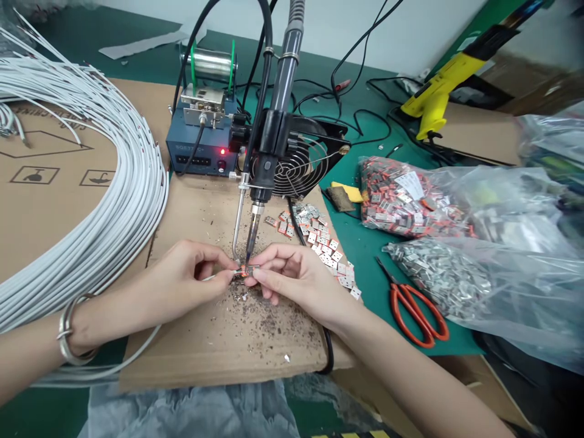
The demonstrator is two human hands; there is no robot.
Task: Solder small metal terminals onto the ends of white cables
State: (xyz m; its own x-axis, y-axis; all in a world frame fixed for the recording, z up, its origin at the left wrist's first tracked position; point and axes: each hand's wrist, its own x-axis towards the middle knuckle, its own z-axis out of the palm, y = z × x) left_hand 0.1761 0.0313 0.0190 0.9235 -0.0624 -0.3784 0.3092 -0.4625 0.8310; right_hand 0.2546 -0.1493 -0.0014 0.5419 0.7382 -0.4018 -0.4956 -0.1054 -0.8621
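Between thumb and fingers, my left hand pinches the end of a white cable that trails down to the left. My right hand grips a small metal USB connector with an orange-red part. Cable end and connector meet under the tip of a soldering iron, which is held upright on a stand. A thin curved metal tube ends beside the tip. The exact contact at the joint is too small to tell.
Coiled white cables lie left. Behind stand a blue solder feeder and a fan. Loose connectors are right of the iron, then bags of parts, red-handled scissors and a yellow tool. Cardboard lies beneath.
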